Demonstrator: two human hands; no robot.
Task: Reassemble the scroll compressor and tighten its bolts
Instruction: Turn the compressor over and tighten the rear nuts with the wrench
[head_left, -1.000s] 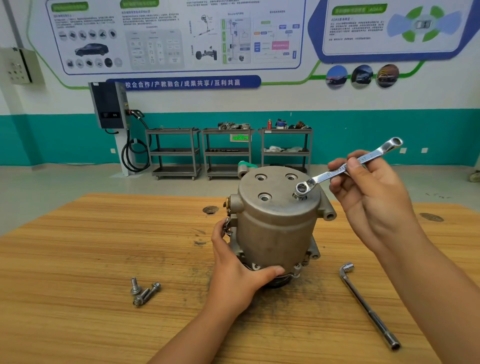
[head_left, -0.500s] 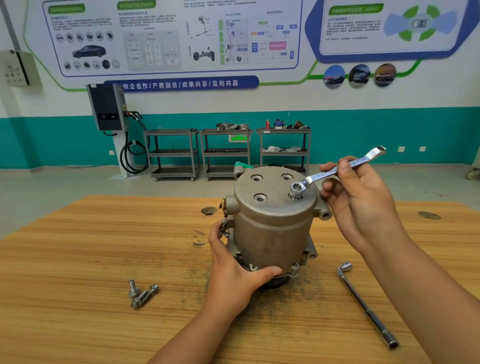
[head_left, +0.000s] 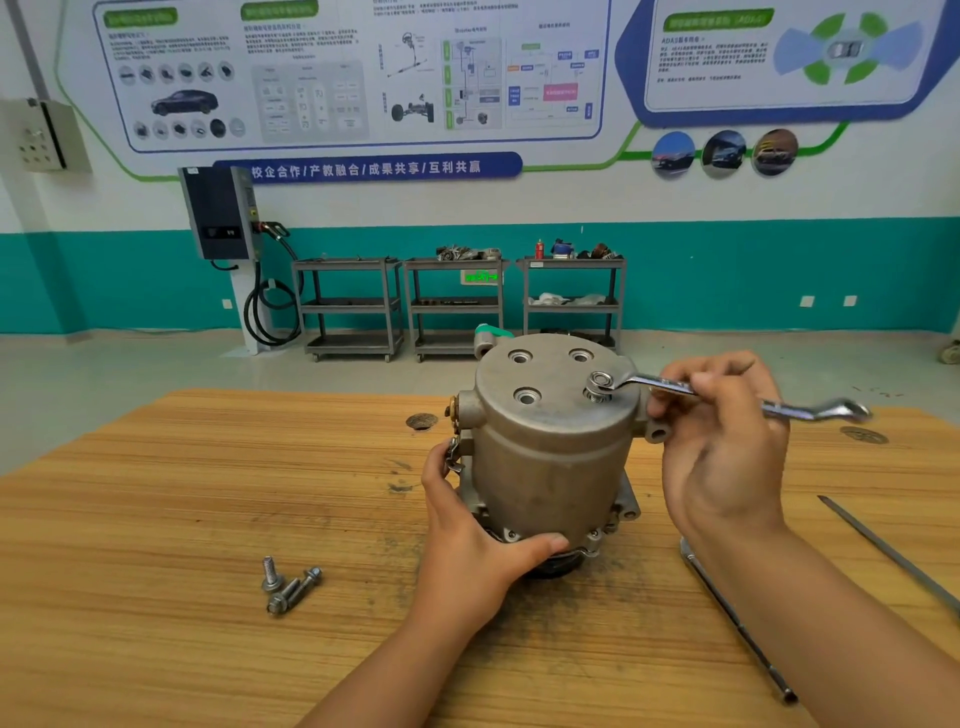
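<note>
Workbench — compressor housing holds one bolt under wrench.

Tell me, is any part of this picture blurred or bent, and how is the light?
Head view: the wrench is smeared at its free end, beyond the right hand; the compressor and left hand are sharp. Head view: the teal wall band bows, a wide-angle effect. Head view: soft, even light, faint shadows on the table.

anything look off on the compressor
Nothing damaged or spilled. Three of the four top holes on the compressor are empty, three bolts lie loose on the table; the fourth bolt under the wrench stands proud.
</note>
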